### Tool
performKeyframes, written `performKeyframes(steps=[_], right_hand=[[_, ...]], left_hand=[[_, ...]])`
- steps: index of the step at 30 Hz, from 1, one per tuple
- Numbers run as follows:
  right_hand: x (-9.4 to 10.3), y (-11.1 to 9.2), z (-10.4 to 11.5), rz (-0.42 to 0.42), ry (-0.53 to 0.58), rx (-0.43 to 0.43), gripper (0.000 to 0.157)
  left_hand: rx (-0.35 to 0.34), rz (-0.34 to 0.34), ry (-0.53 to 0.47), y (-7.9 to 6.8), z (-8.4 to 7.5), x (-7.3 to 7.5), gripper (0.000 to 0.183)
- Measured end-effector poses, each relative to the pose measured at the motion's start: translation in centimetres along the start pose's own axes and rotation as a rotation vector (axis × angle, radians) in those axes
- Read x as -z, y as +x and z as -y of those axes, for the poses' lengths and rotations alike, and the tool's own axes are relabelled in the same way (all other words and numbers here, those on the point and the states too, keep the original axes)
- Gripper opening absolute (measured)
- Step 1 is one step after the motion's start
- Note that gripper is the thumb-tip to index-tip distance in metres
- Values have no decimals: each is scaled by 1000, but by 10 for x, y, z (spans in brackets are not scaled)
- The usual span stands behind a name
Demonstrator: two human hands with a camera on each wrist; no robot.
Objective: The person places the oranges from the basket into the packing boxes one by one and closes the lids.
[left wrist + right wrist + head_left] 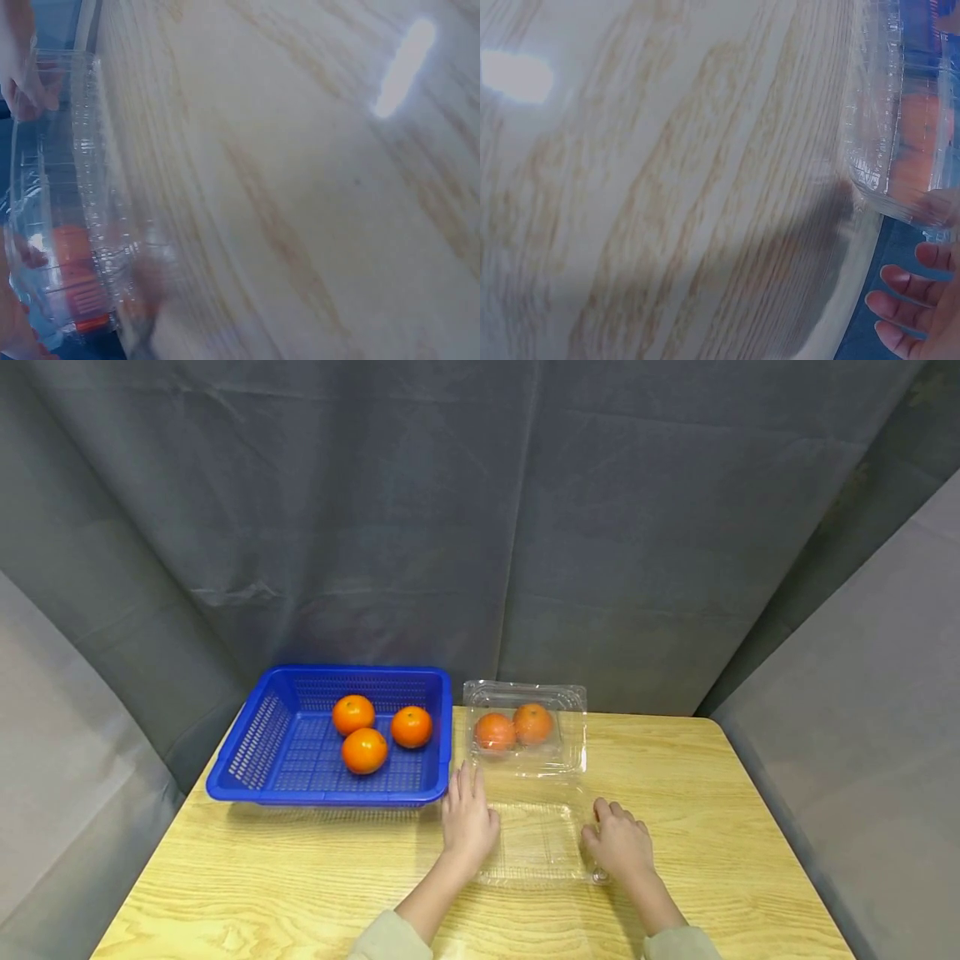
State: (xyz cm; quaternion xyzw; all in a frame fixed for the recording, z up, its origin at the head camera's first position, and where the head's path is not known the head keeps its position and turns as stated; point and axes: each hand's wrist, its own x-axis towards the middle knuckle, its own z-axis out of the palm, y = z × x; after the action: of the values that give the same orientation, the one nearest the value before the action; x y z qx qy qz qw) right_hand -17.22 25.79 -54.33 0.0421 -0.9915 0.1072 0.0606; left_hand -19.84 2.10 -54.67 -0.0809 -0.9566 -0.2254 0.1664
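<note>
Tray (528, 842), clear plastic and rectangular, is lying long axis left-right; left hand (470, 822) is flanking its left edge, fingers straight, slightly apart; right hand (624, 845) is flanking its right edge, fingers loosely curved, apart; neither clearly nearer.

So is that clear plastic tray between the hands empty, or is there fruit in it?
Empty: through the clear plastic tray, between the left hand and right hand, only the wooden table shows. No fruit lies in it.

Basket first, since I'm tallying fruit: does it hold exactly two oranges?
No, the head view shows three oranges in the basket.
</note>
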Motion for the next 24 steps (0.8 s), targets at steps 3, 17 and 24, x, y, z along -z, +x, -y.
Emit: performKeyframes(steps=[3,17,24], right_hand=[[0,0,0,3,2,-6,25],[-2,-1,-1,-31,15,2,21],[-3,-1,-1,-38,17,-2,19]], left_hand=[[-104,-67,-32,1,-1,4,57],[-455,-347,-50,37,26,42,34],[-372,-379,-8,52,54,56,35]])
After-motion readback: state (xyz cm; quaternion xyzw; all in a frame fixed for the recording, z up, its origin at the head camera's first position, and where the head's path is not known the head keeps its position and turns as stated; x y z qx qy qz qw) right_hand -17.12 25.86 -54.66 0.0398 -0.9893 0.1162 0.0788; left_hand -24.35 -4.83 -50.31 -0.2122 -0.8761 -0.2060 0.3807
